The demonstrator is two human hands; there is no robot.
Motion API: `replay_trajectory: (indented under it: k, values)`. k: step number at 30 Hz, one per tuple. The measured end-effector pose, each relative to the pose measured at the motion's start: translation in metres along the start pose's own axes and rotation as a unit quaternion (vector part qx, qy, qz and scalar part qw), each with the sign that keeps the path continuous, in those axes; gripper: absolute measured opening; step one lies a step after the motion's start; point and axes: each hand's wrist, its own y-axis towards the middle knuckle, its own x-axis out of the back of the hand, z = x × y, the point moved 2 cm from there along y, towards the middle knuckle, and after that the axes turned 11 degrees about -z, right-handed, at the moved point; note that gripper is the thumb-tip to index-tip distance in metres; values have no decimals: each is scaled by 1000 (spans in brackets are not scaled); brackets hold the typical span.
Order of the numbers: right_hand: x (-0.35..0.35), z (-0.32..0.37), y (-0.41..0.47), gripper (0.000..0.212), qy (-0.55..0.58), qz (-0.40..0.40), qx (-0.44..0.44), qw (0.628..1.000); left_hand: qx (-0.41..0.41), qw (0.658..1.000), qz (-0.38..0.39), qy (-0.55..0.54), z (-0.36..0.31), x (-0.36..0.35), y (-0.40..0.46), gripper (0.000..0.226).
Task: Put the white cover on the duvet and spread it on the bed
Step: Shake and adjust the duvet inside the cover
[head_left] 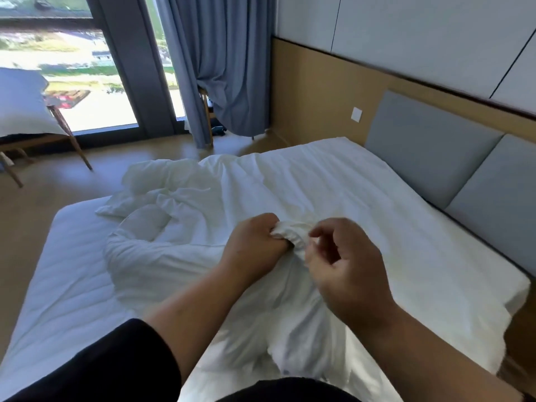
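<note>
A white duvet in its white cover [290, 181] lies rumpled across the bed [66, 285], bunched into folds toward the far left. My left hand [252, 248] grips a gathered wad of the white fabric [293, 232] in its fist, lifted a little off the bed. My right hand [345, 268] is right beside it, fingers curled, its fingertips at the same wad; whether they pinch the cloth is blurred. A ridge of fabric runs from the wad down toward my body.
The grey padded headboard [429, 158] runs along the right. A blue curtain [220, 62] and large window [72, 68] stand at the far end, with a wooden chair [66, 132] holding white bedding at the left. Bare floor lies between bed and window.
</note>
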Motion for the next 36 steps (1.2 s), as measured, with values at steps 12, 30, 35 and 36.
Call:
replay_trajectory:
  k: [12, 30, 35, 36]
  values:
    - [22, -167, 47, 30, -350, 467, 134, 801, 19, 989, 63, 132, -57, -92, 79, 32]
    - [38, -147, 132, 19, 164, 291, -121, 935, 67, 966, 129, -215, -68, -137, 10, 14]
    - [-2, -172, 101, 16, 168, 323, -300, 882, 325, 836, 129, -423, -53, -123, -30, 22]
    - [-7, -172, 96, 19, 177, 325, -318, 873, 371, 804, 120, -448, -51, -120, -31, 26]
